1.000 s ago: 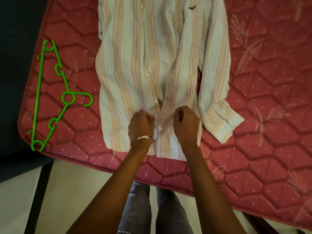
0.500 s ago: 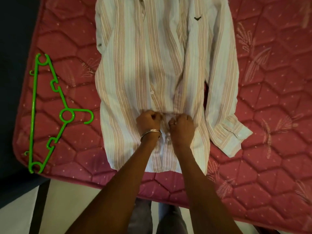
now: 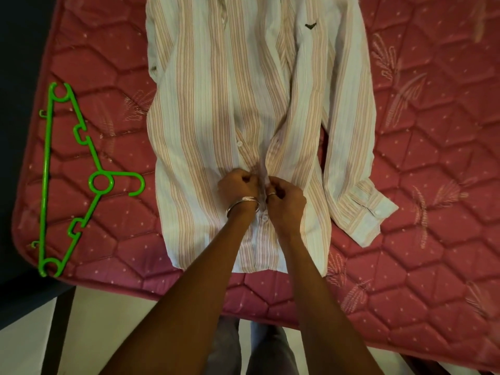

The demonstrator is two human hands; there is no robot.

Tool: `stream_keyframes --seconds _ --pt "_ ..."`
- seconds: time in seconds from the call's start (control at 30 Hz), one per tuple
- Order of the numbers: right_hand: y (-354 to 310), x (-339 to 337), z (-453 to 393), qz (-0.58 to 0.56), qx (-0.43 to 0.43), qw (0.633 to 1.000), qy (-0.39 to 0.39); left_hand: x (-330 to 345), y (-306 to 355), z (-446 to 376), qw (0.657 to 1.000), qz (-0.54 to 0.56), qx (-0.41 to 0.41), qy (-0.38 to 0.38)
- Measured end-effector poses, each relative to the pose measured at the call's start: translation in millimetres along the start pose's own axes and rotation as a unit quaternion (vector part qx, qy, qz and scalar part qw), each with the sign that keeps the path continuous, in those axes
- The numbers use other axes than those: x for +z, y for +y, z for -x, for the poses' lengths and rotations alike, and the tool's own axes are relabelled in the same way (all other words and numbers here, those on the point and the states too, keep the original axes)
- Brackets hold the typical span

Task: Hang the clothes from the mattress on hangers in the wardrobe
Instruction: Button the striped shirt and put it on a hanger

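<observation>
Both hands [image 3: 261,192] pinching shirt [image 3: 205,109] placket.

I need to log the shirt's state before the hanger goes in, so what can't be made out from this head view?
- Collar of the striped pink-and-white button-up shirt: cut off by the top edge.
- Button being worked: hidden between the left hand and right hand; fastened or not, cannot tell.
- The shirt's other sleeve, on the side toward the green plastic hanger: not visible, possibly folded under.
- Wardrobe: outside the frame.
</observation>
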State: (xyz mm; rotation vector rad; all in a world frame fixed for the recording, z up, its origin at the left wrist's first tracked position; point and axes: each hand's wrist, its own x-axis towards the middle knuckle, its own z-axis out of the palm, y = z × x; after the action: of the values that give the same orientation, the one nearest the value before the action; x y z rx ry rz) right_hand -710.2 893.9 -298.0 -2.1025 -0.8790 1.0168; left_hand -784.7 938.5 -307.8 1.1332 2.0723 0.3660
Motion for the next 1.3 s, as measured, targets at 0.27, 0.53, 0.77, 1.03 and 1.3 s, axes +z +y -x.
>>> stream_keyframes --seconds 0.27,0.53,0.77,1.03,1.3 --pt "4 -5 -1 0.029 -0.052 0.998 -0.024 -14 -21 12 0.987 0.085 0.117 -0.068" --pt "2 -17 3 -0.003 -0.064 0.998 -0.024 -16 -13 19 0.983 0.148 0.062 -0.093" --pt "4 -21 3 -0.017 -0.079 0.995 -0.055 -23 -13 20 0.974 0.183 0.036 -0.128" --pt "6 -36 -12 -0.172 0.054 0.964 -0.196 -23 -14 15 0.979 0.119 0.103 -0.128" --pt "-1 -31 -16 -0.111 0.001 0.978 -0.177 -19 -11 10 0.981 0.042 0.161 -0.104"
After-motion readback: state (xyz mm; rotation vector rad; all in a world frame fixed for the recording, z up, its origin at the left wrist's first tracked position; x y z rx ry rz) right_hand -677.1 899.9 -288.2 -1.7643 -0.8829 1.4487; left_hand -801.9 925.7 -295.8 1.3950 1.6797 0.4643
